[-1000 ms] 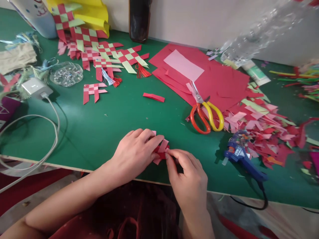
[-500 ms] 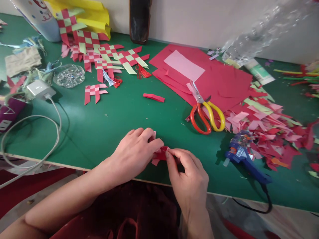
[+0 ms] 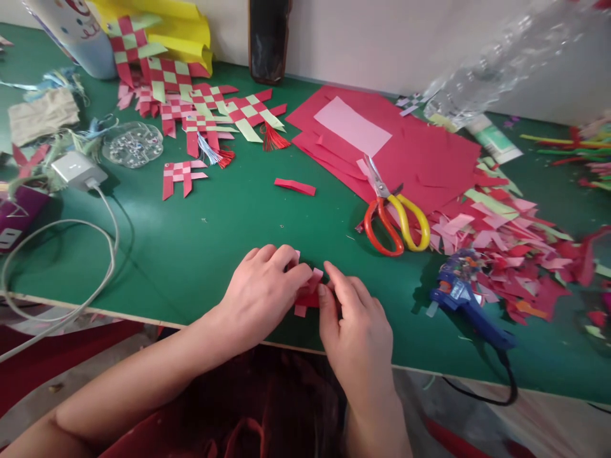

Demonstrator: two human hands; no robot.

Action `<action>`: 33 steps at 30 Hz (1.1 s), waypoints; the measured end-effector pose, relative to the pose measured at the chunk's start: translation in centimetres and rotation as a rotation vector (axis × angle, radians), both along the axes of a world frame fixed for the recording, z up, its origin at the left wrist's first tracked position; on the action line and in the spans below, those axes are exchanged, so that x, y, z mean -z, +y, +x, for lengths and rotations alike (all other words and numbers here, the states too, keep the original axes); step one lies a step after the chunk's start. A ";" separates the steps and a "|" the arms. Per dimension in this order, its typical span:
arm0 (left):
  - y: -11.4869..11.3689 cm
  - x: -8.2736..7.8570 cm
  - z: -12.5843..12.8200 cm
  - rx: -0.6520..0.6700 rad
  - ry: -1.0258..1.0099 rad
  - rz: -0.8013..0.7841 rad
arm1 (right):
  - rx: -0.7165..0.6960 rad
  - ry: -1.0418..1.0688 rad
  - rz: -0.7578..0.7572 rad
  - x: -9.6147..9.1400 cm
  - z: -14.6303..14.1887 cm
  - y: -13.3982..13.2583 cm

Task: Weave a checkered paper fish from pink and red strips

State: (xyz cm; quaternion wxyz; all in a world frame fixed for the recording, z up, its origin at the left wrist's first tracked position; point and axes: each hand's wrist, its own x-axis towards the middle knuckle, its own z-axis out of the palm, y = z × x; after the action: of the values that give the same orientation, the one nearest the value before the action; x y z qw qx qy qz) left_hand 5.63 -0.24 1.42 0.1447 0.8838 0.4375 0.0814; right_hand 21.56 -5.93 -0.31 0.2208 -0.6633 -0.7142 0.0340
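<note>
— Head view: what's different from half a second back?

— The right hand (image 3: 356,324) has slid in towards the left hand (image 3: 262,289); their fingertips now nearly meet over the small paper piece (image 3: 309,296). A pink strip end, which was flat or hidden a moment ago, stands up again between the two hands.

— And each grip?

— The left hand's fingers are curled down over the piece, holding it against the table (image 3: 200,235). The right hand's grip is pressed together: the thumb sits on the red part and the forefinger lies close over it, pinching the right edge.

— Where does the piece lie?

— Near the front edge of the table, mostly covered by the left fingers. Only some red and two pink tips show.

— What does the change mean for the work?

— My judgement: the strips are being reworked rather than left settled, so the piece isn't finished.

— Anything else moved?

— No. The scissors (image 3: 394,219) lie on the edge of the red paper sheets (image 3: 420,159), and the glue gun (image 3: 465,305) lies to the right of the hands. The loose red strip (image 3: 294,186) and the woven pieces (image 3: 205,111) lie farther back, all as before.
</note>
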 end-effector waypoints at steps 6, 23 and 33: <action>0.0 0.4 -0.1 -0.011 0.001 0.028 | -0.015 0.010 -0.081 -0.6 -0.3 0.7; 0.0 0.4 0.1 -0.004 0.025 0.044 | -0.091 0.160 0.035 0.0 -0.3 -1.5; -0.3 0.7 -0.1 0.003 -0.008 0.102 | -0.094 0.192 0.043 0.2 -0.1 -1.9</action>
State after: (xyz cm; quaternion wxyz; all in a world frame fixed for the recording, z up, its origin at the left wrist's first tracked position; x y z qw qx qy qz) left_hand 5.49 -0.56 0.71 0.1015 0.8903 0.4308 0.1070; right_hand 21.48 -7.86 -0.51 0.3006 -0.6178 -0.7207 0.0922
